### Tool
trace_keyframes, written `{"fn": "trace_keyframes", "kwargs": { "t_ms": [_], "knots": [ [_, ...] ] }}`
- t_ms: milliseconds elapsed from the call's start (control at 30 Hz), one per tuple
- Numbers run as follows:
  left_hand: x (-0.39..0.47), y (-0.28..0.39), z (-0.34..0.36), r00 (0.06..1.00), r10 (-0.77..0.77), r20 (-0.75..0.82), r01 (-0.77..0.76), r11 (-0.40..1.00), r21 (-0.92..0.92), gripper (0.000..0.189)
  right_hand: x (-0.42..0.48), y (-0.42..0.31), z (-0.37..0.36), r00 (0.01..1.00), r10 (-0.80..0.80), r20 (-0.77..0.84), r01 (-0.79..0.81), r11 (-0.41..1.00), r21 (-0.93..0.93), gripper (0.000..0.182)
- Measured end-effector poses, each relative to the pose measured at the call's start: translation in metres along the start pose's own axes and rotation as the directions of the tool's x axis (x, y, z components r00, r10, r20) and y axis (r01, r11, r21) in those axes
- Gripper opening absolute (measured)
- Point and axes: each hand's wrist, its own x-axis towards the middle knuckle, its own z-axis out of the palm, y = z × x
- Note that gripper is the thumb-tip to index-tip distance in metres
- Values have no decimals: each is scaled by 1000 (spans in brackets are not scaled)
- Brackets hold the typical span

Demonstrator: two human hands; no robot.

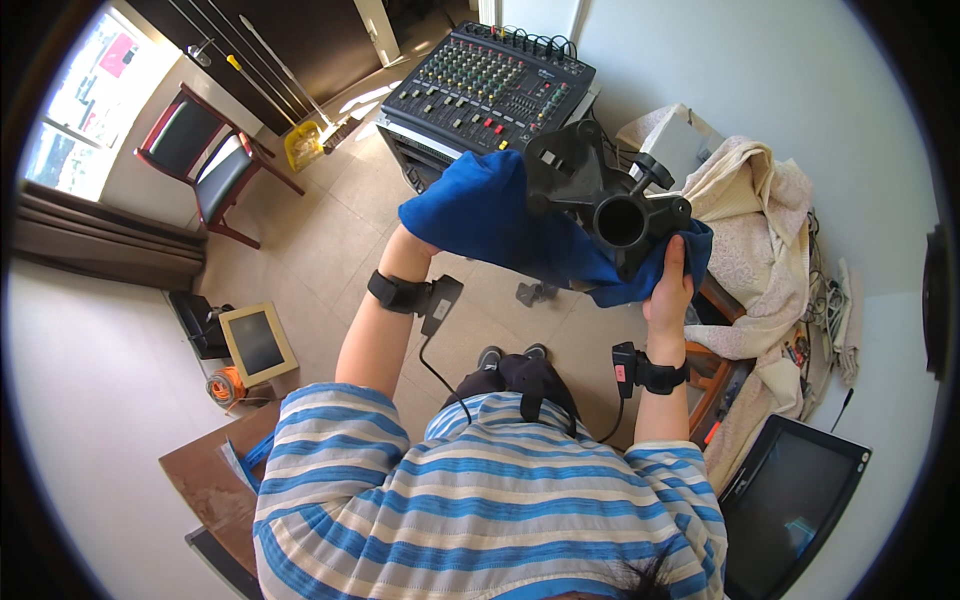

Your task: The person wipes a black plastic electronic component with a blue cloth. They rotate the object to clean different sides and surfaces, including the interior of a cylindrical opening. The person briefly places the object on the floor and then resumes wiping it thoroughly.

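Held up in front of me is a black plastic bracket (600,199) with a round socket, several screw holes and a clamping knob. A blue cloth (495,217) is draped behind and under it. My left hand (417,244) is mostly covered by the cloth's left end, so its fingers are hidden. At the right, my right hand (670,289) grips the bracket's lower right edge through the cloth, thumb on top. Each wrist wears a black strap with a small cabled device.
An audio mixing console (487,86) stands on a rack ahead. Patterned cloth (750,240), cables and a monitor (799,502) lie along the right. A chair (214,169), a yellow dustpan (304,146), a framed panel (257,343) and a wooden table (214,465) are at the left.
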Motion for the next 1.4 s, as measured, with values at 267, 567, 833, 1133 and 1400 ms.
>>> {"fn": "trace_keyframes", "kwargs": {
  "t_ms": [267,567,833,1133,1400],
  "knots": [
    [26,24,0,974,175,-146,-156,979,133,8,-7,12,-13,993,-122,-7,109,914,-390,34],
    [32,28,13,987,-34,-160,39,999,32,13,2,4,-8,984,13,-180,-22,999,-50,35],
    [-2,-3,7,998,-38,-44,18,927,-376,15,5,-22,-15,985,65,-159,-70,997,-27,33],
    [10,-2,-14,993,70,-97,-67,997,35,9,5,-11,-23,989,105,-105,-117,987,-112,34],
    [26,36,-4,971,-231,-68,223,969,-108,19,2,-1,-3,987,114,-117,-136,971,-198,36]
  ]
}}
